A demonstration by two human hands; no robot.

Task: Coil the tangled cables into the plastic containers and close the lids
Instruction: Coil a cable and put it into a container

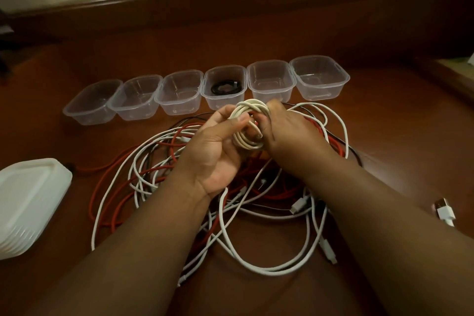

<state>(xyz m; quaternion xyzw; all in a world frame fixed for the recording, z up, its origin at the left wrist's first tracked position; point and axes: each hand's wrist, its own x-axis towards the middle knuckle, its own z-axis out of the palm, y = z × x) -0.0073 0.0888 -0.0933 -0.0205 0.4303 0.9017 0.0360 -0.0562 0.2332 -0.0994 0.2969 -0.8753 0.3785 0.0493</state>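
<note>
Both hands, left hand and right hand, grip the coiled cream cable, fingers curled round it; light, springy, best pinched across loops.

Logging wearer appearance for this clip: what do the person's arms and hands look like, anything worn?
Both forearms are bare up to the frame edge, with no sleeves in view. The left hand and right hand wear no gloves; no rings, watch or bracelets are visible. Fingernails look short and unpainted.
</note>
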